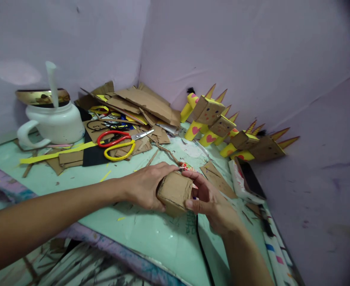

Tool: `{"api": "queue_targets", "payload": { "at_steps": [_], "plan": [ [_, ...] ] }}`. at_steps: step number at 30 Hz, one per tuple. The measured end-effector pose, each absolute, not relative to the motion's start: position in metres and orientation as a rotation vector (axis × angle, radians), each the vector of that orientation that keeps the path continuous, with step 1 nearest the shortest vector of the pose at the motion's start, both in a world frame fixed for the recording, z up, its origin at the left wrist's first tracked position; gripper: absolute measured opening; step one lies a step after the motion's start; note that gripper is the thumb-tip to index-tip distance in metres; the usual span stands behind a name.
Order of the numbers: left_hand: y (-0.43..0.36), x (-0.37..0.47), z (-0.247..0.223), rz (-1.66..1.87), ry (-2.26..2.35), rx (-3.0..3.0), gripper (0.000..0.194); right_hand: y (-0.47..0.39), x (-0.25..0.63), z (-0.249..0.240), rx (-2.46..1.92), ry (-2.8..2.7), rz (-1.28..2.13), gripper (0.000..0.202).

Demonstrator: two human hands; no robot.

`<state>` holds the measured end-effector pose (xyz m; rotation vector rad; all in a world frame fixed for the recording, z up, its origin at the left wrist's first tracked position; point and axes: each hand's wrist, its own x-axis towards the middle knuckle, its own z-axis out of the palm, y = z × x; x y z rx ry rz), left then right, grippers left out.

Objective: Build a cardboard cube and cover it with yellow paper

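A small brown cardboard box (175,190) is held just over the pale green tabletop. My left hand (146,186) wraps round its left side, thumb low on the near edge and fingers along the far side. On the right, my right hand (209,200) grips the box's corner, with its thumb on the near edge and fingertips at the far top. Behind the box shows a red-and-white patterned thing (188,167), mostly hidden, whose kind I cannot make out. A black cord (203,250) runs from beneath my right hand toward the table's front.
Red-and-yellow-handled scissors (119,145) lie left of a cardboard scrap pile (145,105). A white mug (54,123) stands far left. Several cardboard figures with yellow legs (209,111) line the wall. Rightward are a flat cardboard piece (218,178) and an open white box (245,180).
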<state>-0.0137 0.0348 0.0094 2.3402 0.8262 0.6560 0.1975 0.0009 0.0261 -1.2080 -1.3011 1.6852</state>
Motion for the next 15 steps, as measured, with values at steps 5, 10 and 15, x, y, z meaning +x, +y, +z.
{"api": "queue_targets", "payload": {
  "at_steps": [5, 10, 15],
  "plan": [
    [0.035, -0.0135, 0.0086, 0.662, 0.828, 2.334, 0.081, 0.0024, 0.1961, 0.0274, -1.203, -1.274, 1.692, 0.064],
    [0.0351, -0.0128, 0.0082, 0.664, 0.827, 2.33, 0.081, 0.0024, 0.2002, 0.0236, -1.2, -1.321, 1.683, 0.067],
    [0.0347, -0.0123, 0.0095, 0.653, 0.834, 2.327, 0.078, 0.0036, 0.2045, 0.0175, -1.16, -1.344, 1.706, 0.072]
  ]
}}
